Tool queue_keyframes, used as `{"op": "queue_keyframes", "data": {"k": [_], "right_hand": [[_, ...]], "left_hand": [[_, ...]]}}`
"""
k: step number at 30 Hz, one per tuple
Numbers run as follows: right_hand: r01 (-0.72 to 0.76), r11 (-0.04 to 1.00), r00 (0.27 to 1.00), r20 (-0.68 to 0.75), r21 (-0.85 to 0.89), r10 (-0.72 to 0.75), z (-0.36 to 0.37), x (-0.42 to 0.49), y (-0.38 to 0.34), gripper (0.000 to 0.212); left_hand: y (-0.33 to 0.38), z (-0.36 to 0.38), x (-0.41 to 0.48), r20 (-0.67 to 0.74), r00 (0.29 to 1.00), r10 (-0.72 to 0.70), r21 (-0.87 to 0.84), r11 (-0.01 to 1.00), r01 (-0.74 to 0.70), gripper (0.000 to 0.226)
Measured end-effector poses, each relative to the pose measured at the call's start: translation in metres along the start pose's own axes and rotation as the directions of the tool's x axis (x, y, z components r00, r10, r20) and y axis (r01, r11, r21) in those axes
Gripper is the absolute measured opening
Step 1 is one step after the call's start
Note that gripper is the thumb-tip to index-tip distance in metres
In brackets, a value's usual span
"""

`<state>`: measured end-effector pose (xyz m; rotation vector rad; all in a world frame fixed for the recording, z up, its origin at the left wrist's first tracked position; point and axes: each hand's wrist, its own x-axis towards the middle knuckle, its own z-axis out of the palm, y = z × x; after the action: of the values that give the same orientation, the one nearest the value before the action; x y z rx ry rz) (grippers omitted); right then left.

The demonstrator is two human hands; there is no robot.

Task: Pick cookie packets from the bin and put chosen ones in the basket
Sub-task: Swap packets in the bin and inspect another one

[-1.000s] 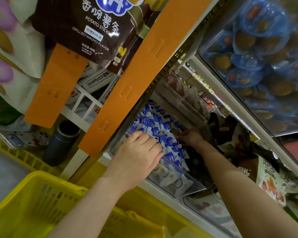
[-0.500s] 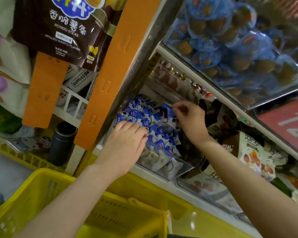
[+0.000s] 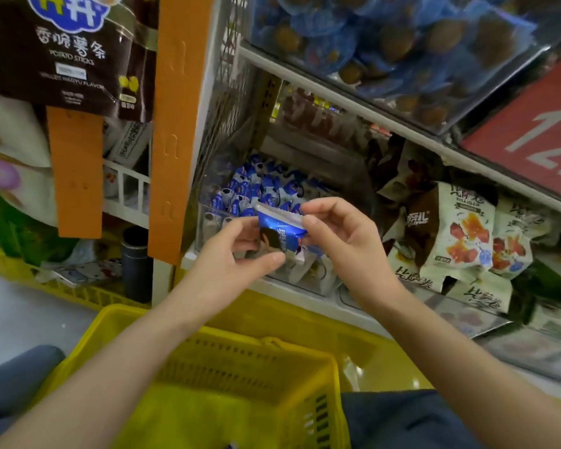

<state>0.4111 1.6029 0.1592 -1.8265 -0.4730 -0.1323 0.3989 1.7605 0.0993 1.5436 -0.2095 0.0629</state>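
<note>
Bare from wrist to frame edge along left forearm point(image 3: 127, 351) and right forearm point(image 3: 441, 338). Short, plain nails on the fingers point(image 3: 318, 222) of left hand point(image 3: 227, 259) and right hand point(image 3: 347, 243). Dressed below in dark slate-blue trousers point(image 3: 408, 419), smooth cloth.

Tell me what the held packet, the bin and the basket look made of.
Packet: glossy plastic film, likely; it shines and has a crimped edge. Bin: clear rigid plastic, contents show through its wall. Basket: yellow moulded plastic, slotted walls, slight sheen.
</note>
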Motion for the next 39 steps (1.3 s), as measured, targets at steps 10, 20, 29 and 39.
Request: {"op": "queue_keyframes", "data": {"k": [10,20,29,39], "right_hand": [[-0.227,0.974,0.974,0.012,-0.019,0.227,0.016,-0.014,0.040,0.009],[-0.416,0.909,0.907,0.081,0.017,0.414,0.025,-0.027,0.065,0.008],[-0.349,0.923,0.929,0.070,-0.161,0.363,0.029,-0.034,0.086,0.017],[0.152,0.778,0.982,0.180,-0.609,-0.052,0.024,-0.043,0.076,0.008]], "left_hand": [[-0.027,0.006,-0.007,0.025,0.983,-0.182,0.161,0.971,0.175,0.022],[-0.044,0.015,-0.019,0.041,0.937,-0.346,0.119,0.933,0.339,0.033],[-0.042,0.023,-0.023,-0.136,0.934,-0.330,0.053,0.939,0.339,0.020],[-0.049,0.028,-0.023,-0.149,0.903,-0.404,-0.034,0.914,0.403,0.019]]}}
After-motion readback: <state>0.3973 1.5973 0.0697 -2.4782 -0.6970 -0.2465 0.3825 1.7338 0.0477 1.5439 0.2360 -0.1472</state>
